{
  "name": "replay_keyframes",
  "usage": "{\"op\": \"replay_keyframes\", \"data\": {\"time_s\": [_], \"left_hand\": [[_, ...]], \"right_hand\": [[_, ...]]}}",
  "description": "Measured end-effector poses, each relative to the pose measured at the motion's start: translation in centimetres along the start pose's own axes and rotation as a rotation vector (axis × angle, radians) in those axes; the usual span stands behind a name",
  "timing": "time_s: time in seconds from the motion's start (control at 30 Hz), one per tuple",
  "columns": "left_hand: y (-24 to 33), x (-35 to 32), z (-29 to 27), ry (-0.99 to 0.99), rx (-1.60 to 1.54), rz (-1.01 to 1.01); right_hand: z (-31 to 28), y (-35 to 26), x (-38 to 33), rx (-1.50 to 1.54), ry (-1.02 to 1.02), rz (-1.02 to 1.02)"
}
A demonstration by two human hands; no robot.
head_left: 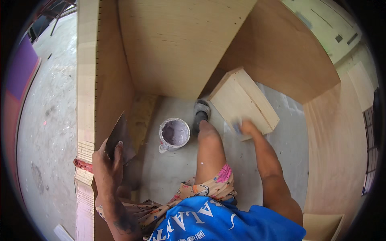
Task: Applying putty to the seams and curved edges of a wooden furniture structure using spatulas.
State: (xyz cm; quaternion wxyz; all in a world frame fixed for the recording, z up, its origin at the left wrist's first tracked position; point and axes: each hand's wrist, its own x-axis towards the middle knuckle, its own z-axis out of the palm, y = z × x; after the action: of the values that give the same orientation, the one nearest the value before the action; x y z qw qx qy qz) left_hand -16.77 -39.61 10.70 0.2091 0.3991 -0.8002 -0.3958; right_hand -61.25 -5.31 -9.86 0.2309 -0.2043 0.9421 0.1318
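Observation:
My left hand [109, 162], at the left beside a plywood panel, is closed round a dark, flat putty knife [116, 135], its broad blade pointing up and away from me. My right hand [250, 127] is smeared by motion over the near end of a pale wooden box-like piece [241, 96]. A small bluish-grey item [236, 127] shows at its fingers, too blurred to name. Between my hands, on the grey floor, stands a white bucket [174, 133] with lilac-grey putty inside and on its rim.
A tall plywood panel [161, 44] rises ahead, and another, with slotted edges [85, 132], runs along my left. Curved plywood [281, 52] closes the right side. My foot in a grey slipper [202, 107] is between the bucket and wooden piece. Purple boards [25, 66] lean at far left.

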Motion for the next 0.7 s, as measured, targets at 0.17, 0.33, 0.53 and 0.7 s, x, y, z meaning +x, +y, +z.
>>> {"op": "replay_keyframes", "data": {"time_s": [0.17, 0.33, 0.53, 0.7], "left_hand": [[0.7, 0.9, 2.1, -0.005, -0.066, 0.006], [0.4, 1.4, 3.1, -0.037, -0.023, 0.001], [-1.3, 1.1, 3.6, 0.044, -0.118, 0.130], [-3.3, 1.6, 3.1, 0.016, -0.161, 0.045]], "right_hand": [[8.7, 7.5, -7.9, 0.539, -0.113, 0.219], [5.3, 4.5, -10.5, 1.459, 0.100, 0.066], [6.3, 6.4, -9.4, 1.417, 0.459, -0.057], [0.1, 12.1, -7.1, 1.322, 0.822, 0.183]]}}
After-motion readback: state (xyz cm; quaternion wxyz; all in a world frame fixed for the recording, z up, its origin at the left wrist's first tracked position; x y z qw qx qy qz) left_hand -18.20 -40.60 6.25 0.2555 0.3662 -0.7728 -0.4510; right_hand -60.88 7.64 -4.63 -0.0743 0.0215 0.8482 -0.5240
